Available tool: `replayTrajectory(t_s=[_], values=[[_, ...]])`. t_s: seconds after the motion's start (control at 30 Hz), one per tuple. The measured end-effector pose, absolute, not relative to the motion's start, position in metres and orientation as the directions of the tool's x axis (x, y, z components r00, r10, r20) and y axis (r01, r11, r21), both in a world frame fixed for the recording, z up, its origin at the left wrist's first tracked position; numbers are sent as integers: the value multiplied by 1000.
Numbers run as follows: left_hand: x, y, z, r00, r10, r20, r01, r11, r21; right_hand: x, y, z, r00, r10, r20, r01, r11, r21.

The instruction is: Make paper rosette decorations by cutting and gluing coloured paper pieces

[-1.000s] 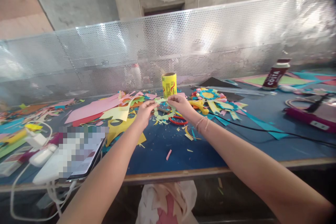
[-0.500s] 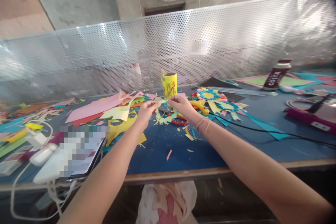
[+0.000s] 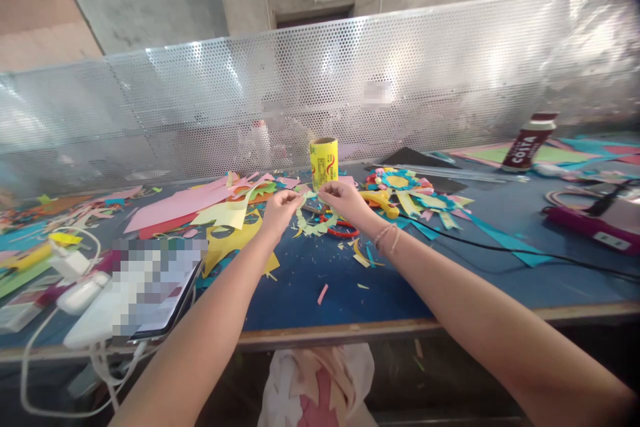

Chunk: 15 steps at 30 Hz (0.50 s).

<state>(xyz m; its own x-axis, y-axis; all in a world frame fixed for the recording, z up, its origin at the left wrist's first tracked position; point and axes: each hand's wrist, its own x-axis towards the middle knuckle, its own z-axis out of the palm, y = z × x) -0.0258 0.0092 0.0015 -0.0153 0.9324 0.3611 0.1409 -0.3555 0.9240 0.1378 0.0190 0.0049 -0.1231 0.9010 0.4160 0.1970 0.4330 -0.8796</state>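
A pale green cut-paper ring (image 3: 313, 229) hangs between my hands above the middle of the table. My left hand (image 3: 280, 211) pinches its left upper side, and my right hand (image 3: 345, 200) pinches the right upper side. Right behind the ring lie scissors with red handles (image 3: 346, 231), partly covered by it. A yellow glue gun (image 3: 381, 203) lies beside my right hand, its black cord running right. Behind my hands stands a yellow printed tape roll (image 3: 325, 163). Where my fingertips meet the paper is too small to see clearly.
Pink paper sheets (image 3: 185, 203) and a cut yellow sheet (image 3: 230, 243) lie left. A paper flower rosette (image 3: 397, 181) lies right, with a brown bottle (image 3: 529, 142) farther off. A phone (image 3: 173, 300) with white cables sits front left. A perforated metal screen (image 3: 200, 107) borders the back.
The paper ring hangs slightly differently, its loop showing rounder below my fingers. Both hands stay almost in place, still pinching it.
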Motion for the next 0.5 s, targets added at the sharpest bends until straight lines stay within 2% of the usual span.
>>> replayTrajectory(t_s=[0.27,0.5], values=[[-24,7,3,-25,928,372,253,-354,900,137,18,5,-146,889,434,212,457,-864],[-25,7,5,-38,925,379,237,-360,902,138,20,4,-163,890,425,172,450,-876]])
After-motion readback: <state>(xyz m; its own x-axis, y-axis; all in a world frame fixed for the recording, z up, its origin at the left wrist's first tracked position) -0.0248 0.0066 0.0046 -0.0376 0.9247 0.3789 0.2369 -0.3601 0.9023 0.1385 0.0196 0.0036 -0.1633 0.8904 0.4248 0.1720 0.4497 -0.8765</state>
